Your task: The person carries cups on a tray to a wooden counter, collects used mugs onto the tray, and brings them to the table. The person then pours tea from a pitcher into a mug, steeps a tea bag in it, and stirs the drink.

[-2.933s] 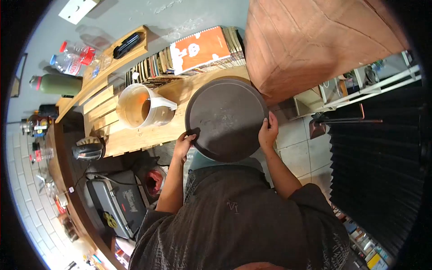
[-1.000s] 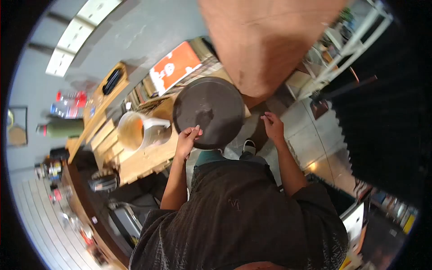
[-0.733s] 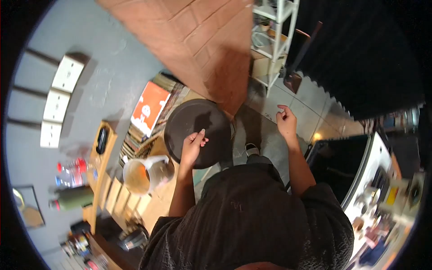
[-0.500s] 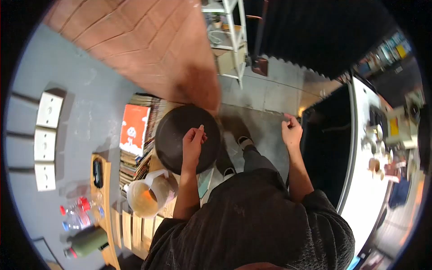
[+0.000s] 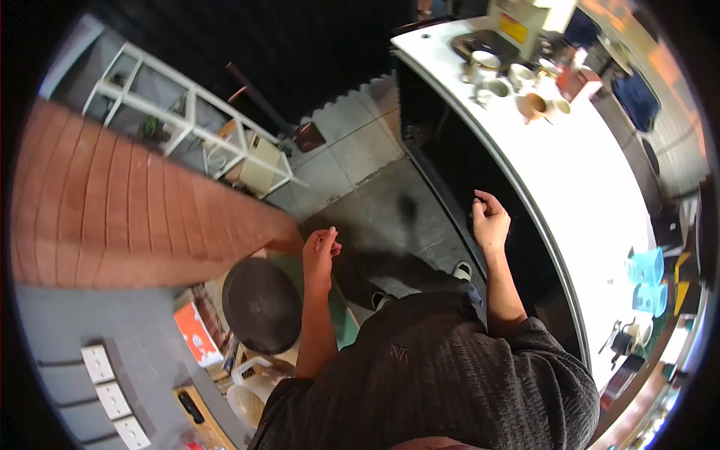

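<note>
"Head view: where does the round dark tray (image 5: pixel 261 306) lie?"

"Lower left of the frame, face up, between the brick column (image 5: pixel 150 210) and the pitcher (image 5: pixel 271 381). An orange notebook (image 5: pixel 196 335) lies just beside it, farther left."

"State of the hands?"

"Left hand (image 5: pixel 322 251), centre-left: half open, fingers loosely curled toward the thumb, nothing seen in it. It is nearest the tray, with no grip on it. Right hand (image 5: pixel 491 221), right of centre: also half open and bent, nothing seen in it, shown against the dark side of the white-topped table (image 5: pixel 577 172). Contact there cannot be confirmed."

"Handling assessment of the tray?"

"Judged light for its breadth, stiff and hardly fragile. The face looks smooth, with faint pale marks at the middle, so fingertips could slide on it."

"Recommended hold?"

"Opposite edges, one hand each, thumbs on top, fingers beneath. A one-sided hold would probably let the far edge dip. Mind the pitcher near the lower edge."
</note>
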Tool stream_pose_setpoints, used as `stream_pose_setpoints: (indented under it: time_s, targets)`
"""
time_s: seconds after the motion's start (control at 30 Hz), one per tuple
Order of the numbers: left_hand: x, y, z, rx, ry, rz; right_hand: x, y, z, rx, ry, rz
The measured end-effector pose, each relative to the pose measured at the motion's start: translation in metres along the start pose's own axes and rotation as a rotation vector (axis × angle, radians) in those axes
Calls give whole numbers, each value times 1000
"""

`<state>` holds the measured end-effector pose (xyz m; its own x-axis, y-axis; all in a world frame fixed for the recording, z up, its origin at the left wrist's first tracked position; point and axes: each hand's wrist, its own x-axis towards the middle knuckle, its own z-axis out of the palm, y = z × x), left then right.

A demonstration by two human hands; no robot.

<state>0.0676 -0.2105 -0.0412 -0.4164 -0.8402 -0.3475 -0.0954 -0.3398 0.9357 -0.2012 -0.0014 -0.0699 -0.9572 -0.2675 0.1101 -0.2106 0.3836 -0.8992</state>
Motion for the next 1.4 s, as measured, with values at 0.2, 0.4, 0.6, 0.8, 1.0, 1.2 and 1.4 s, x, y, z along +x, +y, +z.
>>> stream_pose_setpoints:
  time_s: [0.2, 0.4, 0.6, 0.8, 1.0, 1.2, 1.4]
  targets:
    - [16, -17, 177, 146, -240, -30, 49, 53, -126, 38, 55, -118]
    - [-6, -12, 364, 260, -676, -25, 81, 86, -246, -60, 189, -76]
    - [-13, -10, 455, 294, -834, -144, 91, 118, -287, -76, 316, 14]
    - [14, -20, 497, 241, -1080, -131, 84, 110, -290, -58, 346, 166]
    - [57, 4, 527, 153, -1204, -103, 75, 100, -260, -77, 529, 261]
    - [111, 9, 518, 28, -1316, -501, 43, 79, -217, -11, 690, 499]
    - [76, 37, 440, -743, -846, -1732, 5, 69, -187, -35, 799, 562]
